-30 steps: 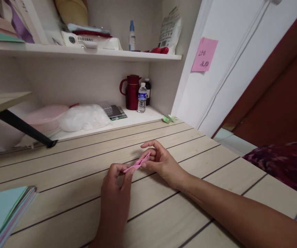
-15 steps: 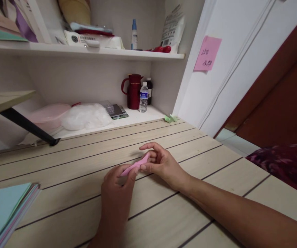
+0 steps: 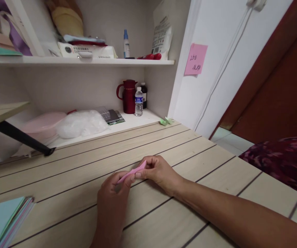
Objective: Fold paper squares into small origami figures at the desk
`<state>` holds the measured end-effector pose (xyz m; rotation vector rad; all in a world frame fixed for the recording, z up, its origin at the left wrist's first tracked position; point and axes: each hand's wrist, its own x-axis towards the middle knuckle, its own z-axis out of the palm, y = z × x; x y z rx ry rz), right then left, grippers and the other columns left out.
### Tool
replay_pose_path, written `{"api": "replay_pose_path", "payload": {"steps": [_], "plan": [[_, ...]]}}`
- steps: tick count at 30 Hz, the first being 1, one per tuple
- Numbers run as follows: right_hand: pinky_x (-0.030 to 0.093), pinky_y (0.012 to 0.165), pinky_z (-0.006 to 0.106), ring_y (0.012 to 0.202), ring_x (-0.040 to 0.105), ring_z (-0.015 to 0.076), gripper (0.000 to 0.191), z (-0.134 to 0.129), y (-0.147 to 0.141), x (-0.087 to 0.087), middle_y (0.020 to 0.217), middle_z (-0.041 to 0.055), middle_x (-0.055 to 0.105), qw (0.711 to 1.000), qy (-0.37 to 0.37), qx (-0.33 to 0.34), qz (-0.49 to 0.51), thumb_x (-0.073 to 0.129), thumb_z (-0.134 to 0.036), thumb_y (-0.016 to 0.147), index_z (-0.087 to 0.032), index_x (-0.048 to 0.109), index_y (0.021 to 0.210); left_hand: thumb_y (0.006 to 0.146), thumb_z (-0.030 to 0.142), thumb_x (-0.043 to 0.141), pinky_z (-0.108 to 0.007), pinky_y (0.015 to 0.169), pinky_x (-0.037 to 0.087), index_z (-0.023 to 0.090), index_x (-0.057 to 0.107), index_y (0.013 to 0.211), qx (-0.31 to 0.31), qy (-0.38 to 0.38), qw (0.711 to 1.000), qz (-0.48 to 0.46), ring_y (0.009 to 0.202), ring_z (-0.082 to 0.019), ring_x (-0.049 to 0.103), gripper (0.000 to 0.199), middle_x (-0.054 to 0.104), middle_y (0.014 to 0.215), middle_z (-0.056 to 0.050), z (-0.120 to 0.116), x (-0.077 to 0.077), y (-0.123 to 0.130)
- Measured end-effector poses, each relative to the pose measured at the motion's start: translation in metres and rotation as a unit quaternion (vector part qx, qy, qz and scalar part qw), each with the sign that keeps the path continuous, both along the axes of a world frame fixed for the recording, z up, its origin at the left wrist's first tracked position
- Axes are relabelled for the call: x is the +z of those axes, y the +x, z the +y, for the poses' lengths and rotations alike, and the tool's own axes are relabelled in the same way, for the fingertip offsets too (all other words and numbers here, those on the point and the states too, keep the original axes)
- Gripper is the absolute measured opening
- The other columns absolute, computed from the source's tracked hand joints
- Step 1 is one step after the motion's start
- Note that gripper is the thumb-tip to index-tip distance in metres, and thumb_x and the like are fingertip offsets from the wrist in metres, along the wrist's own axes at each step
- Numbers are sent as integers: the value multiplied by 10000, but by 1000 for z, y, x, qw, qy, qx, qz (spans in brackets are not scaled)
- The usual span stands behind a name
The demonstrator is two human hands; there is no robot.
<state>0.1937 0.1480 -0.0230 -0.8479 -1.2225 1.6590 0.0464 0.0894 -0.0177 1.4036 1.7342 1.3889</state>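
A small piece of folded pink paper (image 3: 132, 172) is held between both hands just above the wooden table. My left hand (image 3: 115, 189) pinches its left end, thumb in front and fingers behind. At the other end my right hand (image 3: 158, 172) grips it between thumb and curled fingers. The paper is narrow and slants up to the right, with a pointed tip showing by the right fingers. Fingers hide part of its folds.
Coloured paper sheets (image 3: 6, 220) lie stacked at the left. Small green folded papers (image 3: 166, 121) sit at the table's far edge. Behind stand a red jug (image 3: 129, 98), a water bottle (image 3: 138, 103) and a plastic bag (image 3: 82, 124). A black shelf leg (image 3: 24, 137) rests at the left.
My right index finger, raised before, has curled down onto the paper. Both hands still hold it. The camera view has shifted slightly.
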Motion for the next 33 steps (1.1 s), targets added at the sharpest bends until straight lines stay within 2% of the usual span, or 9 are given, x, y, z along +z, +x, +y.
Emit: {"api": "replay_pose_path", "payload": {"steps": [2,6,12,16,19,24,29,31,33], "plan": [[471,640,252,603,600,120,320,-1,0,2,621,-1,681,1000,-5,-3,15,915,-304,509,-129,684,645,749,461,641,-288,743,478,234,755,794,1,-5,1000,-10,762,-220,674,258,755,748,-4,1,0,-1],[492,751,299,678,653,161,306,-3,1,6,663,39,710,998,13,42,42,841,-406,646,-129,720,692,754,474,645,-277,732,476,214,758,826,-16,-47,997,-60,766,-212,684,293,759,766,-9,3,-1,-3],[481,787,343,619,671,192,448,-1,2,5,642,62,710,997,19,56,52,722,-569,743,-122,723,727,767,493,644,-278,718,463,201,753,840,-31,-64,993,-92,746,-206,674,320,756,750,-9,3,-2,-4],[482,773,348,557,650,178,461,1,3,1,586,49,685,997,23,63,47,636,-560,829,-122,697,700,764,472,650,-273,736,459,198,756,821,-37,-65,992,-101,761,-204,673,299,754,734,-7,3,-1,-2],[483,768,341,613,657,177,420,0,2,1,625,41,691,996,36,71,48,645,-538,831,-136,675,717,759,474,653,-269,722,459,195,754,811,-38,-60,991,-113,746,-201,670,301,751,721,-7,4,0,-2],[460,727,299,675,634,163,363,-5,0,3,666,22,686,999,31,17,-10,852,-429,629,-146,636,700,772,514,621,-277,708,463,185,740,761,-47,-58,989,-125,740,-211,670,350,749,720,-20,3,2,-4],[448,667,283,633,606,149,369,-4,-2,3,659,39,671,999,16,12,-39,808,-456,667,-123,662,728,777,543,584,-291,699,465,189,708,664,-71,-49,988,-126,710,-220,659,391,734,679,-23,6,1,-10],[456,664,293,650,605,161,324,-2,0,2,670,38,654,996,49,7,-74,737,-444,752,-131,654,752,764,556,586,-294,687,462,193,696,636,-68,-55,988,-126,686,-221,647,400,722,643,-21,8,-1,-11],[461,672,303,701,597,172,230,-2,5,4,758,41,642,976,148,-58,-147,663,-380,825,-153,652,861,751,556,595,-294,686,459,195,683,609,-48,-63,987,-137,656,-216,631,398,698,587,-18,9,-2,-11]]}}
